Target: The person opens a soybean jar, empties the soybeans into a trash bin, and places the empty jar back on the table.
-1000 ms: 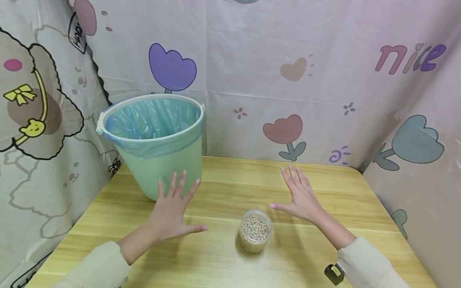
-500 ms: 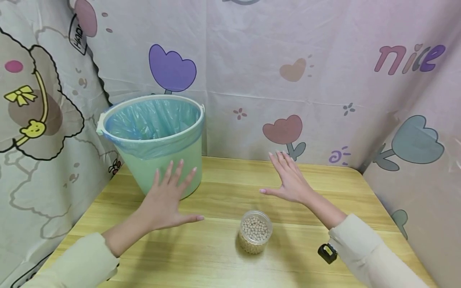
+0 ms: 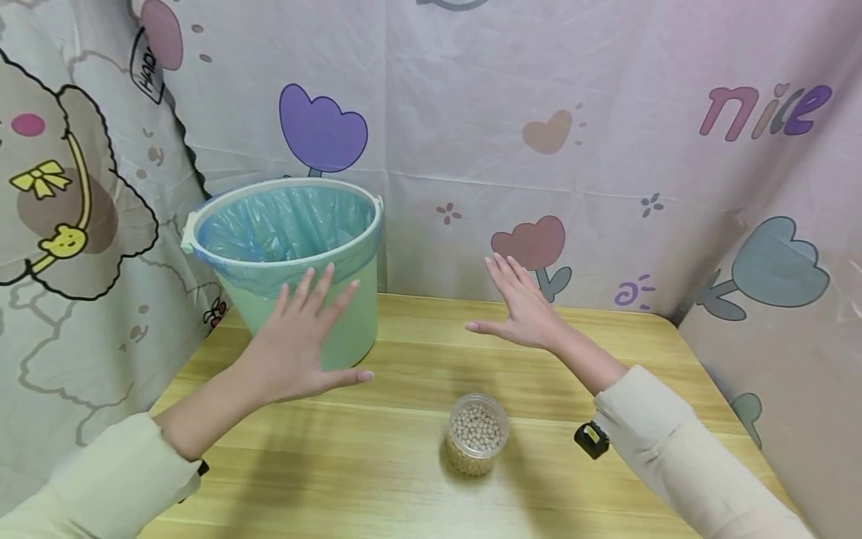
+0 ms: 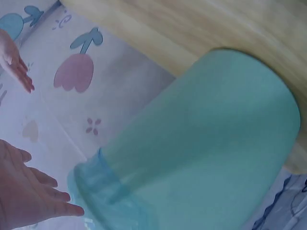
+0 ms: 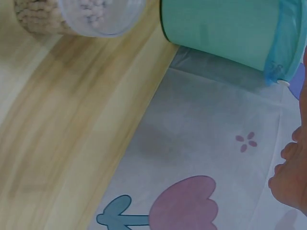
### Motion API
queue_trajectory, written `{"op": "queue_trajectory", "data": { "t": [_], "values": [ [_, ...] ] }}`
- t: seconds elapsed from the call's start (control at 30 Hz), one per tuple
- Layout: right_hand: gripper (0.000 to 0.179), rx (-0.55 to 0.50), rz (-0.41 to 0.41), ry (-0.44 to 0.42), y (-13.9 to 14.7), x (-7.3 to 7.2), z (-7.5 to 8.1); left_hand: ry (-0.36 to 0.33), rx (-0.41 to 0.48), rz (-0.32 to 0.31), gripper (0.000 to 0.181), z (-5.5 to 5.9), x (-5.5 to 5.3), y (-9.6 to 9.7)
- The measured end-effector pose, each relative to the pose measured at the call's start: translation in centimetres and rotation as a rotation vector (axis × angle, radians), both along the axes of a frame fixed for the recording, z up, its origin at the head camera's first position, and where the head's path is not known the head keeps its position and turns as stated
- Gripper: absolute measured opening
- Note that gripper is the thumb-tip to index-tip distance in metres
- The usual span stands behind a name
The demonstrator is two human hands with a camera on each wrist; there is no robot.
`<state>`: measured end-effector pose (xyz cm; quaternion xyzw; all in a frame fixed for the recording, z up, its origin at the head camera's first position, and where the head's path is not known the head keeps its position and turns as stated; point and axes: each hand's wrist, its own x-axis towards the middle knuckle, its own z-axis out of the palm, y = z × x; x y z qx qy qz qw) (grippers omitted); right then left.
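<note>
My left hand (image 3: 294, 350) is raised with its fingers spread, overlapping the front of a green trash bin (image 3: 353, 326) in the head view. A blue plastic liner (image 3: 289, 221) lines the bin and folds over its white rim. In the left wrist view the fingertips (image 4: 72, 209) show near the liner's folded edge. My right hand (image 3: 528, 309) hovers over the far part of the table, fingers straight and thumb out toward the left. Between and below the hands, a clear jar (image 3: 475, 436) of small pale round beads or beans stands without a lid. Neither hand holds anything.
The wooden table (image 3: 417, 352) carries the bin at its back left and the jar near the middle. Printed curtains (image 3: 444, 112) with flowers hang behind and at both sides. A small black device (image 3: 592, 440) sits at the right sleeve.
Both hands have risen and moved forward and to the left, fingers still spread. The left hand now overlaps more of the bin. The jar and bin have stayed in place.
</note>
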<state>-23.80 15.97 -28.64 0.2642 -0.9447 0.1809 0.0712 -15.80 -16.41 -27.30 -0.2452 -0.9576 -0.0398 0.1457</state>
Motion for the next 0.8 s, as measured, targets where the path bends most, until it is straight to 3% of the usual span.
{"op": "queue_trajectory", "data": {
  "t": [0.4,0.8],
  "values": [
    [0.099,-0.016,0.054,-0.014,-2.7,-1.7,1.7,-0.085,0.03,0.077,0.101,3.4,-0.8,-1.8],
    [0.099,-0.052,0.052,-0.031,-5.2,-2.8,3.0,-0.145,0.061,0.204,0.099,4.8,-2.5,-5.7]
  ]
}}
